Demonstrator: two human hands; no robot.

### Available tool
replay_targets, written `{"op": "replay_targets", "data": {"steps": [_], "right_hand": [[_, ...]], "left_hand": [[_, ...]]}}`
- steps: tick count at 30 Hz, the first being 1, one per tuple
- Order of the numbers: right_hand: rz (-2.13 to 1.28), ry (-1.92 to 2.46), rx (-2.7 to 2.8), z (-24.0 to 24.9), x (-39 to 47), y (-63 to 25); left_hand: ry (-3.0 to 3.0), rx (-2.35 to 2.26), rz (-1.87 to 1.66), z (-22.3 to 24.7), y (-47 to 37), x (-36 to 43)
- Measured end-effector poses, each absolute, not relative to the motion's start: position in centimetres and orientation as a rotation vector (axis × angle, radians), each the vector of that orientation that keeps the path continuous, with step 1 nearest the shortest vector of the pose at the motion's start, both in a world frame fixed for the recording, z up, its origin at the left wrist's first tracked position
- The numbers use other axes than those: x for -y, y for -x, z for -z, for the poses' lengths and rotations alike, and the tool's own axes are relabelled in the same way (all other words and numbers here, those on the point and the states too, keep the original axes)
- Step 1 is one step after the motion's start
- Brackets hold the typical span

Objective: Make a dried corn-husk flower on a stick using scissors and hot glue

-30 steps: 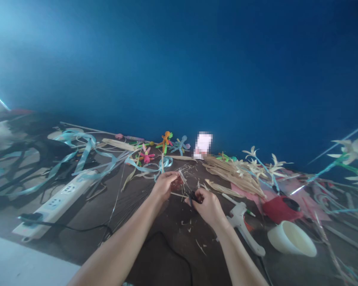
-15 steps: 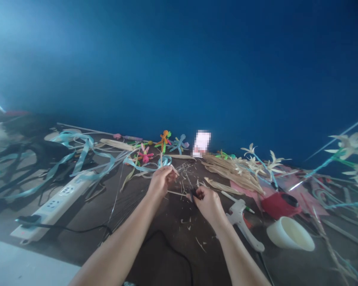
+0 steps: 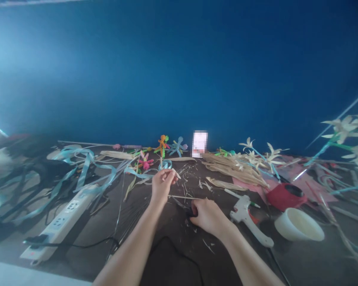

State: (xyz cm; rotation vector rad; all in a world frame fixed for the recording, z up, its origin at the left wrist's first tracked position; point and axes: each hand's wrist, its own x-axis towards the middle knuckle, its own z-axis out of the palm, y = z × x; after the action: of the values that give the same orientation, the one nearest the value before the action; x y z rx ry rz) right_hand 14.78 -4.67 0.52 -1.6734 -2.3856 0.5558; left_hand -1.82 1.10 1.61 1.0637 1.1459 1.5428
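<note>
My left hand (image 3: 163,183) is closed in a pinch on a small pale strip (image 3: 177,174), whose tip sticks out to the right past the fingertips. The rest of the strip is hidden by the fingers. Lower and to the right, my right hand (image 3: 208,214) is wrapped around the dark handles of scissors (image 3: 188,213), with the blades angled to the left. A thin pale stick (image 3: 183,197) lies just above the blades. Pale scraps (image 3: 208,245) and thin wires (image 3: 130,214) are scattered on the dark table (image 3: 226,262) around both hands.
A white glue gun (image 3: 247,218), a white cup (image 3: 299,224) and a red object (image 3: 286,196) stand right. Dried husks (image 3: 234,171) and pipe-cleaner figures (image 3: 162,146) lie along the blue wall (image 3: 179,71). A power strip (image 3: 61,222) and light-blue ribbon (image 3: 85,169) are left.
My right hand has moved nearer to me, and its scissors have swung from pointing up to pointing left. My left hand keeps its pinch. The view has shifted slightly.
</note>
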Motion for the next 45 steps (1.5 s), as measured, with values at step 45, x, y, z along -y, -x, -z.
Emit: {"op": "replay_targets", "data": {"steps": [45], "right_hand": [[-0.414, 1.515, 1.707, -0.2, 2.3, -16.8]], "left_hand": [[-2.284, -1.645, -0.603, -0.7, 1.7, -1.0]]}}
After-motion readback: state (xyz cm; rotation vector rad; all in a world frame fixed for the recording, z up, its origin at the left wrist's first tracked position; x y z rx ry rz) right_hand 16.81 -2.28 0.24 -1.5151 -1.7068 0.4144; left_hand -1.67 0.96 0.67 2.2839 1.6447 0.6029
